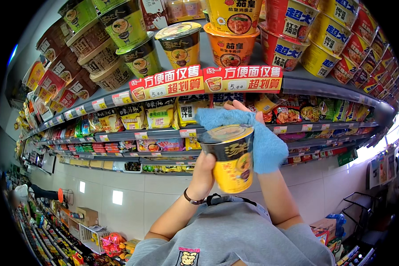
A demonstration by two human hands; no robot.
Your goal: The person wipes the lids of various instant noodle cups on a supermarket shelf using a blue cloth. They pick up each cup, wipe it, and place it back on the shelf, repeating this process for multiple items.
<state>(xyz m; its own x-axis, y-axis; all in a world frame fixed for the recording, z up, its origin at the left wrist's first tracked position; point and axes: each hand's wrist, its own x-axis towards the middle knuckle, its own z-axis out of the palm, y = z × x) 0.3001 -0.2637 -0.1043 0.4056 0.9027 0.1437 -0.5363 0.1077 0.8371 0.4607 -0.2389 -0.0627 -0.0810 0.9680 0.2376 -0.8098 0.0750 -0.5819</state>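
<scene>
My left hand (204, 169) grips a black-and-yellow instant noodle cup (234, 163) around its left side, holding it slightly tilted in front of the shelves. A light blue cloth (269, 143) is in my right hand (241, 108), draped over the fingers and palm and touching the cup's rim and right side. Much of the right hand is hidden beneath the cloth. On the top shelf beyond stands a similar black-and-yellow cup (179, 46), next to an orange noodle bowl (231, 48) and a stack of green-and-black cups (138, 55).
Red-and-yellow price signs (242, 79) hang on the top shelf edge (319, 88). Bagged noodles (159, 114) fill the shelf below. Stacked noodle bowls (324, 63) rise at the right. Behind me are a white crate (89, 237) and cardboard boxes (86, 216); a person (41, 193) is at the far left.
</scene>
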